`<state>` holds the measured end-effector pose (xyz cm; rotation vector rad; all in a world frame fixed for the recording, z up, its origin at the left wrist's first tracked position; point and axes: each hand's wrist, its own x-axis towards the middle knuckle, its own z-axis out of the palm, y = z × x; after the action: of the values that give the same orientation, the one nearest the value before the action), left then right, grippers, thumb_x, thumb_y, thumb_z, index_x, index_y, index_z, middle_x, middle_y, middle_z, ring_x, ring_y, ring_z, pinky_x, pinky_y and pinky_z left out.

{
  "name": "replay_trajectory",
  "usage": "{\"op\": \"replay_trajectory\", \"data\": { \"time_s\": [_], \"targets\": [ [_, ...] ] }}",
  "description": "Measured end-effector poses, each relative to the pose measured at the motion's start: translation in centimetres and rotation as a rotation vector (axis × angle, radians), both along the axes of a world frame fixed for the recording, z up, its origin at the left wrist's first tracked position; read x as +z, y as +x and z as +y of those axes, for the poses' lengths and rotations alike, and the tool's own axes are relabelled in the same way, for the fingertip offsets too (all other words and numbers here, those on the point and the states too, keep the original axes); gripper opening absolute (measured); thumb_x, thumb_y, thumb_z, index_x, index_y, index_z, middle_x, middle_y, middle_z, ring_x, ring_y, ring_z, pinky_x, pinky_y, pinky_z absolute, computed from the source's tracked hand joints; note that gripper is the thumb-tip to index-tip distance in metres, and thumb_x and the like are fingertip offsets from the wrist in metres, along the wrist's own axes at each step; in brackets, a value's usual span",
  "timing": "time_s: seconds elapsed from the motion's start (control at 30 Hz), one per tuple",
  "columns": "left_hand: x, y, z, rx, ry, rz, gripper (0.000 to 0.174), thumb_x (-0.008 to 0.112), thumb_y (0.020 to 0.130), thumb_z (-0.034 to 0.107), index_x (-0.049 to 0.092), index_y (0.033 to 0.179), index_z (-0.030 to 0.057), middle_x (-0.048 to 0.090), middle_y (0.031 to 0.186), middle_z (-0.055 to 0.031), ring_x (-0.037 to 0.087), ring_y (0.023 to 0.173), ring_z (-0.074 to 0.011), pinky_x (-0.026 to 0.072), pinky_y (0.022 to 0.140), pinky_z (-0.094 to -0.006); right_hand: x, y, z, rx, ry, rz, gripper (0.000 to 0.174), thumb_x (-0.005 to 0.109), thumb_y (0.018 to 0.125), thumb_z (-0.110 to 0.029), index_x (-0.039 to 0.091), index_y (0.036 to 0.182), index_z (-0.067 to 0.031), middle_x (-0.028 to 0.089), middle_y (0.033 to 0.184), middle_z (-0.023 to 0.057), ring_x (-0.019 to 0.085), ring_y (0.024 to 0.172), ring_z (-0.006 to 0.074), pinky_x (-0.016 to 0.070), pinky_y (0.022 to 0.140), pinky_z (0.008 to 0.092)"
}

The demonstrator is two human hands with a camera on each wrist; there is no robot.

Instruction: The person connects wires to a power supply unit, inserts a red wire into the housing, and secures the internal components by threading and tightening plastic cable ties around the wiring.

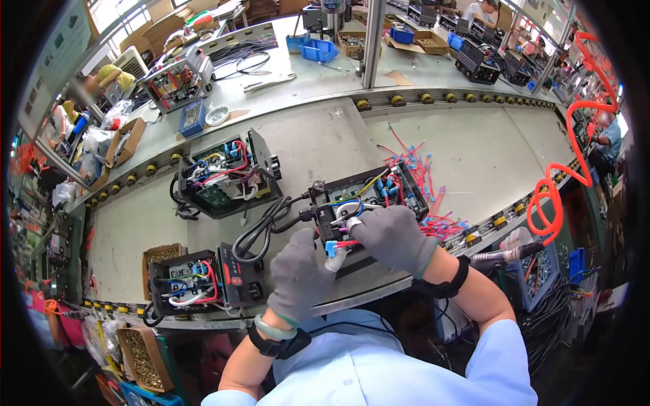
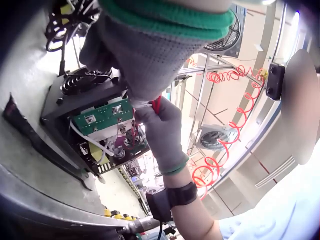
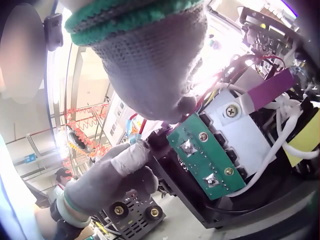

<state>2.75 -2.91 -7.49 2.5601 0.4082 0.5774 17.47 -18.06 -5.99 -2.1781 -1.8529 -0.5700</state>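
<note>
Both hands wear grey gloves and meet at the front edge of an open black electrical unit on the bench. A short red wire with a blue connector spans the space between them. My right hand pinches the wire, its fingers curled over the unit's edge. My left hand grips by the connector, with a white-taped digit against it. Inside the unit are a green circuit board, white wires and a purple strip. The left fingertips are partly hidden.
Two more open units stand at the left, with a looped black cable between. Loose red wires lie to the right of the worked unit. A coiled red air hose hangs at the right. Roller rails edge the bench.
</note>
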Motion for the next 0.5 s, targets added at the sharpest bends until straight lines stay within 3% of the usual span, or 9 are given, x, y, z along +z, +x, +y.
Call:
{"op": "replay_trajectory", "data": {
  "time_s": [0.1,0.3,0.37,0.5],
  "targets": [
    [0.6,0.8,0.3,-0.003,0.099,0.105,0.047,0.077,0.077,0.047,0.059,0.090,0.0056,0.064,0.075,-0.0124,0.068,0.065,-0.0313,0.0525,0.054,-0.0426,0.6,-0.1,0.3,-0.032,-0.054,-0.011,0.005,0.063,0.079,-0.014,0.059,0.078,-0.0119,0.054,0.067,0.0012,0.062,0.064,0.0171,0.0468,0.050,0.0336],
    [-0.1,1.4,0.7,-0.042,0.135,0.082,0.044,0.075,0.078,0.043,0.057,0.092,0.0054,0.062,0.074,-0.0126,0.068,0.064,-0.0308,0.0525,0.053,-0.0430,1.5,1.0,0.8,0.009,-0.099,0.046,0.005,0.063,0.080,-0.015,0.059,0.079,-0.0125,0.057,0.068,0.0019,0.064,0.062,0.0178,0.0476,0.049,0.0346],
    [1.0,1.7,1.0,-0.070,0.131,0.132,0.044,0.074,0.078,0.043,0.057,0.092,0.0051,0.063,0.074,-0.0126,0.068,0.064,-0.0308,0.0526,0.053,-0.0433,1.8,2.1,1.2,0.118,-0.146,0.079,0.005,0.063,0.080,-0.016,0.059,0.081,-0.0121,0.059,0.071,0.0031,0.065,0.061,0.0207,0.0489,0.049,0.0369],
    [0.8,2.0,2.0,-0.142,0.106,0.183,0.045,0.074,0.079,0.042,0.056,0.094,0.0036,0.063,0.075,-0.0129,0.068,0.065,-0.0309,0.0529,0.054,-0.0438,2.1,3.1,1.7,0.126,-0.201,0.117,0.006,0.063,0.079,-0.015,0.060,0.083,-0.0118,0.062,0.074,0.0045,0.065,0.062,0.0243,0.0501,0.049,0.0389]
  ]
}}
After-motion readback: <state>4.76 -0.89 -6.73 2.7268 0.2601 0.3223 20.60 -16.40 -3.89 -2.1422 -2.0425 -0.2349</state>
